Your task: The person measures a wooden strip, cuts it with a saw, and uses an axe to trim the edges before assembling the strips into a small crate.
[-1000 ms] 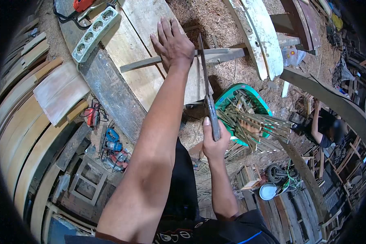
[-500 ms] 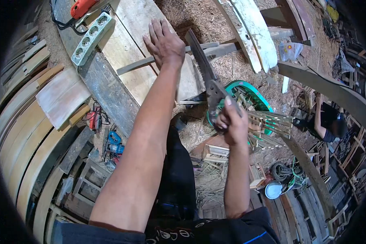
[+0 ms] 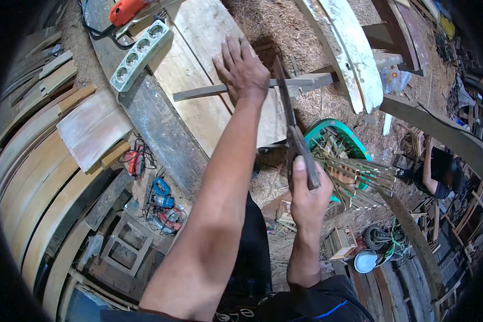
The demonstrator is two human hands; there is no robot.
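Observation:
My left hand [image 3: 243, 72] presses down on a narrow wooden strip [image 3: 201, 92] that lies across pale boards [image 3: 190, 64] on the workbench. The strip sticks out past the boards' right edge. My right hand [image 3: 308, 185] is wrapped round the handle of a hand saw [image 3: 287, 102]. The saw's blade points away from me and crosses the strip just right of my left hand. Whether the teeth touch the wood cannot be made out.
A white power strip [image 3: 139, 55] and an orange tool [image 3: 126, 11] lie on the bench [image 3: 155, 126]. Right of it stands a green basket [image 3: 354, 140] of wood offcuts. Another person [image 3: 443, 166] is at the far right. Power tools [image 3: 163, 201] lie at lower left.
The saw has come up to the strip, its blade more upright and closer to my left hand. The view has shifted, so the bench appears further right. My left hand still holds the strip down.

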